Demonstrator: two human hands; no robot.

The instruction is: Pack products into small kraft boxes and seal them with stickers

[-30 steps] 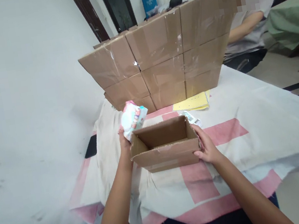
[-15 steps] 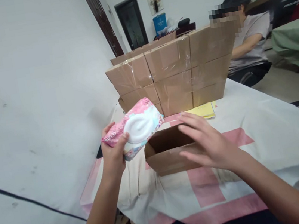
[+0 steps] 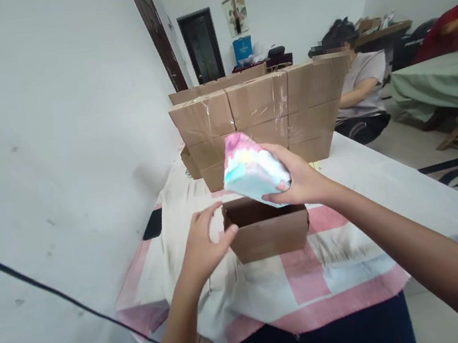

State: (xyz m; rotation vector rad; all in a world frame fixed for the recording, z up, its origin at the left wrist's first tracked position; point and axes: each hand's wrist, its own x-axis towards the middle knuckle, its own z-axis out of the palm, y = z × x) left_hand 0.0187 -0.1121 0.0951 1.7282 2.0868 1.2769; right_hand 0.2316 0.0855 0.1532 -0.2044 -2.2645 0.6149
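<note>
My right hand [image 3: 293,178] grips a pink, white and pale-blue pack of wipes [image 3: 250,171] by its right end, tilted and a little blurred. The pack is held above an open cardboard box [image 3: 272,239] on the table. Fingers apart and holding nothing, my left hand [image 3: 209,241] is at the left rim of that box; whether it touches the cardboard I cannot tell. Little of the box's dark inside shows.
Behind the box stands a wall of taped cardboard boxes [image 3: 260,105]. A black phone-like slab [image 3: 153,224] lies at the left edge of the pink-and-white tablecloth [image 3: 370,184]. A person [image 3: 360,81] sits beyond on the right, another [image 3: 446,35] farther off.
The pack of wipes has passed from my left hand to my right and turned over to another side. My left hand has let go and moved down beside the box. The view has shifted slightly.
</note>
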